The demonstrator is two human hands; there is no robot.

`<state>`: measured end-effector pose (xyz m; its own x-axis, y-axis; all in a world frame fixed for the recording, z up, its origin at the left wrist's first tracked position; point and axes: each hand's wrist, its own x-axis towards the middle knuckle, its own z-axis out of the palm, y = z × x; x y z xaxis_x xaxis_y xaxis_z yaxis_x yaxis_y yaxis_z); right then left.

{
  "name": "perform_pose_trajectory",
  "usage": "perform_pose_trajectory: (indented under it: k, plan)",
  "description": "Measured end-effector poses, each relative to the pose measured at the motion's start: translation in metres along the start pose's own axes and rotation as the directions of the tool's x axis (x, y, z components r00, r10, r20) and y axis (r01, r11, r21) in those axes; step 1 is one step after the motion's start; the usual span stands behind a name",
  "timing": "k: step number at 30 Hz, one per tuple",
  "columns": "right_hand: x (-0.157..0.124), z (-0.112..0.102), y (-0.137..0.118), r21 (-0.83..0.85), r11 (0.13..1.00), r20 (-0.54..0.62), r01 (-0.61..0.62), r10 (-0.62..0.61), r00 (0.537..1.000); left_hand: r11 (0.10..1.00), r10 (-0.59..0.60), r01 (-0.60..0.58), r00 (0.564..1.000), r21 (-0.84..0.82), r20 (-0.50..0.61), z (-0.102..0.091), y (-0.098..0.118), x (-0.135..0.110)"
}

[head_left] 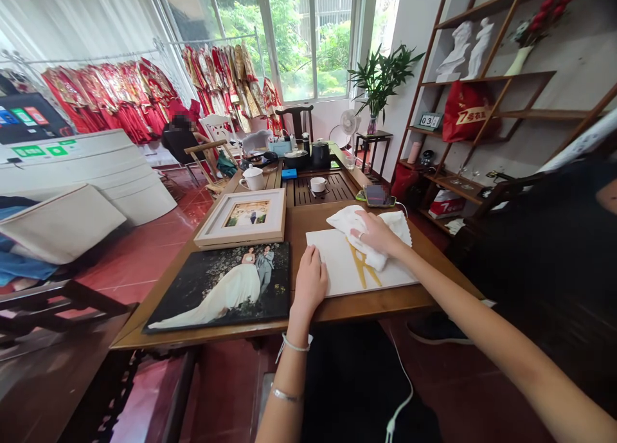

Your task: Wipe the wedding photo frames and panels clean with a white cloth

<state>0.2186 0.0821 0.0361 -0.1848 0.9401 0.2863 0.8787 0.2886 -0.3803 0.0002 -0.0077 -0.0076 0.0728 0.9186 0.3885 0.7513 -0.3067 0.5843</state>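
A white panel (337, 272) with a yellow-brown stand-like piece (362, 269) on its face lies flat at the front right of the wooden table. My left hand (312, 277) is closed on the panel's left edge. On the panel's upper right, a bunched white cloth (348, 218) sits under my right hand (376, 234), whose fingers are curled on it. The cloth covers part of the yellow-brown piece. Just left of my left hand is a dark wedding photo panel (226, 285), lying face up. Behind that, a light wood picture frame (282, 215) lies flat with a small photo inside.
Beyond the panel are phones (380, 196) with a white cable, and a tea tray (299, 192) bearing a white cup (318, 184). A lidded white mug (251, 177) stands behind the frame. A person in dark clothing (544, 231) is close on the right.
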Motion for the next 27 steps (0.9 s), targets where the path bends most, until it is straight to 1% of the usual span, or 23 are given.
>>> perform_pose_trajectory:
  k: [2,4,6,8,11,14,16,19,23,25,27]
  plan:
    - [-0.016,-0.001,-0.001,0.033,0.996,-0.019,0.083,-0.082,0.996,1.000,-0.009,0.009,1.000,0.022,-0.004,-0.002,0.002,0.002]
    - [-0.036,-0.006,-0.002,0.072,0.981,-0.037,0.183,-0.180,0.983,0.998,-0.012,0.012,1.000,0.056,0.004,-0.005,0.005,0.005]
    - [-0.059,-0.015,-0.002,0.107,0.960,-0.026,0.258,-0.256,0.966,0.996,-0.004,0.003,1.000,0.090,0.016,-0.008,0.008,0.008]
    - [-0.080,-0.026,-0.002,0.152,0.936,0.012,0.316,-0.322,0.947,0.995,0.006,-0.007,1.000,0.101,0.015,-0.010,0.009,0.011]
    - [-0.106,-0.041,0.001,0.223,0.910,0.065,0.350,-0.372,0.926,0.998,0.013,-0.012,1.000,0.064,-0.013,-0.008,0.008,0.011]
    - [-0.117,-0.048,0.005,0.263,0.908,0.096,0.325,-0.360,0.928,1.000,-0.001,0.001,0.999,0.021,-0.038,-0.004,0.006,0.009]
    - [-0.115,-0.048,0.007,0.268,0.914,0.096,0.305,-0.340,0.935,1.000,-0.005,0.005,0.999,0.001,-0.042,-0.002,0.005,0.008]
    - [-0.097,-0.041,0.006,0.250,0.927,0.074,0.281,-0.307,0.949,1.000,-0.009,0.009,0.999,-0.014,-0.035,-0.002,0.004,0.007]
    - [-0.058,-0.026,0.002,0.207,0.944,0.041,0.257,-0.271,0.962,1.000,-0.004,0.003,0.999,-0.008,-0.032,-0.002,0.003,0.008]
    - [-0.038,-0.020,-0.002,0.171,0.958,0.063,0.229,-0.243,0.968,1.000,0.000,-0.001,0.999,-0.011,-0.039,-0.002,0.003,0.008]
    - [-0.018,-0.016,-0.007,0.108,0.980,0.100,0.168,-0.179,0.979,1.000,0.001,-0.002,0.999,-0.013,-0.037,-0.002,0.003,0.008]
